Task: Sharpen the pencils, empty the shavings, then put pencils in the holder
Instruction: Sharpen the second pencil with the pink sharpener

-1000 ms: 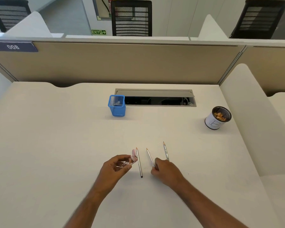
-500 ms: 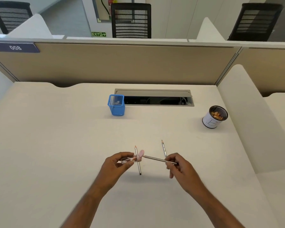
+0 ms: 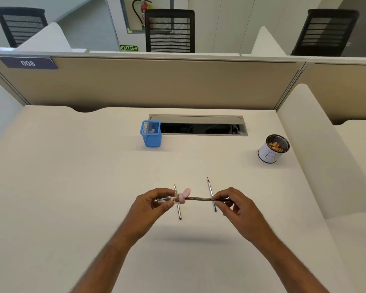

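My left hand (image 3: 154, 203) grips a small clear sharpener with a pink cap (image 3: 181, 197), held above the desk. My right hand (image 3: 234, 205) pinches the back end of a dark pencil (image 3: 201, 199) that lies level between both hands, its tip inside the sharpener. Two more pencils rest on the desk below, tips pointing away: one (image 3: 178, 210) under the sharpener, one (image 3: 210, 188) by my right fingers. A blue mesh holder (image 3: 150, 134) stands further back at centre. A white cup (image 3: 270, 153) with shavings inside sits at the right.
An open cable tray (image 3: 199, 126) is recessed into the desk (image 3: 72, 187) behind the holder. Beige partition panels close the back, and a rounded white divider (image 3: 317, 149) runs along the right side.
My right hand picked the middle pencil off the desk, turned it sideways and pushed its tip into the sharpener. Both hands rose slightly above the desk.
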A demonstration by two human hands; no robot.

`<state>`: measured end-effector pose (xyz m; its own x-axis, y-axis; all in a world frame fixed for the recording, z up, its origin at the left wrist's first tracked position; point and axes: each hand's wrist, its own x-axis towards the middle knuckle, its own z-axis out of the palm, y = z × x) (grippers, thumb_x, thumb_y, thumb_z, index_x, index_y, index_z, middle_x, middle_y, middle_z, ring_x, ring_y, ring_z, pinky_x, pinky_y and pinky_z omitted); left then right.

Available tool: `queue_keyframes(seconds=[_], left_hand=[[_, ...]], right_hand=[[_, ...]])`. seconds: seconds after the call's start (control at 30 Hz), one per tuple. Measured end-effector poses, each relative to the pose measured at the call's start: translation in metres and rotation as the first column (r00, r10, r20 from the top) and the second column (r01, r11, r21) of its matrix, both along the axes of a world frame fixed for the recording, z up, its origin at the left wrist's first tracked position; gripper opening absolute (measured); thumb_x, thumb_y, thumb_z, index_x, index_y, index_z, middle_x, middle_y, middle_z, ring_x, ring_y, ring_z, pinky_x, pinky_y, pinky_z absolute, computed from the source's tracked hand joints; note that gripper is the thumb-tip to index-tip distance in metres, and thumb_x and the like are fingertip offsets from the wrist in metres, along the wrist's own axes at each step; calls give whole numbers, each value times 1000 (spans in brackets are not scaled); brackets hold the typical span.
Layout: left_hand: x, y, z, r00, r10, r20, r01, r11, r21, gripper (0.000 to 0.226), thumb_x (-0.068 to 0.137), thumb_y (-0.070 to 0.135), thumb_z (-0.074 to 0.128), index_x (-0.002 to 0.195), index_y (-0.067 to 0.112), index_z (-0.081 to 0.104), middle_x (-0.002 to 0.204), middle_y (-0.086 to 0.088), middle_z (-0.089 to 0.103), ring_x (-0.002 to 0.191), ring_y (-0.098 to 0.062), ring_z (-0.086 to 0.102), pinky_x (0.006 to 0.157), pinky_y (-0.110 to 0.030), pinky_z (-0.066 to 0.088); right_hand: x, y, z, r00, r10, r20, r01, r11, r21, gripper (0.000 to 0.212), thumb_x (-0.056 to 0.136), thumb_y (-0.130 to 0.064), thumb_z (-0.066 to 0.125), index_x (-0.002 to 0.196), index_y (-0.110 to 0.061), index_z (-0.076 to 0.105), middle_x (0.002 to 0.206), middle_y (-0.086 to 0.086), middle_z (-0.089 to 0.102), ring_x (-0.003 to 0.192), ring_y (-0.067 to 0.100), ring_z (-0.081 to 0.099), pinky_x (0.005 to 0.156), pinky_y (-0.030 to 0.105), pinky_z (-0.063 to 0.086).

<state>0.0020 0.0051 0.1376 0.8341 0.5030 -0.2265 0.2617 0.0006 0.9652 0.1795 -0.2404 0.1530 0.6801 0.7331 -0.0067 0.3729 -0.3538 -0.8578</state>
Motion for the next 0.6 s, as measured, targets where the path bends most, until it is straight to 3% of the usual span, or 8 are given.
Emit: queue_keyframes(seconds=[0.17, 0.4, 0.47, 0.6], left_hand=[[-4, -1, 5, 997, 9, 74, 2, 990, -141, 35, 93, 9, 89, 116, 35, 82, 123, 0, 86, 117, -14, 81, 93, -18, 62], [-3, 0, 7, 983, 81, 167, -39, 970, -239, 31, 75, 21, 95, 104, 22, 83, 117, -11, 87, 112, -21, 84, 90, -22, 64], [-2, 2, 9, 980, 94, 174, -50, 969, -242, 30, 74, 22, 95, 103, 23, 84, 116, -11, 88, 111, -21, 84, 91, -23, 65], [-1, 7, 16, 982, 75, 172, -36, 975, -219, 31, 74, 29, 96, 102, 25, 85, 115, -10, 88, 112, -21, 84, 91, -22, 64]], right_hand=[[0, 1, 5, 998, -23, 51, 19, 997, 78, 29, 99, -10, 76, 104, -38, 74, 104, -7, 72, 90, 16, 71, 62, 19, 45], [-2, 5, 18, 997, -56, 45, 48, 987, 154, 29, 97, -10, 78, 104, -37, 77, 101, -9, 76, 90, 17, 74, 63, 24, 49], [-1, 6, 23, 999, -44, 26, 39, 989, 143, 30, 96, -7, 78, 103, -36, 79, 95, -8, 77, 83, 17, 75, 64, 26, 52], [0, 7, 26, 1000, 14, -27, -11, 993, 116, 18, 103, -16, 70, 96, -29, 79, 69, -4, 74, 63, 8, 66, 67, 12, 47]])
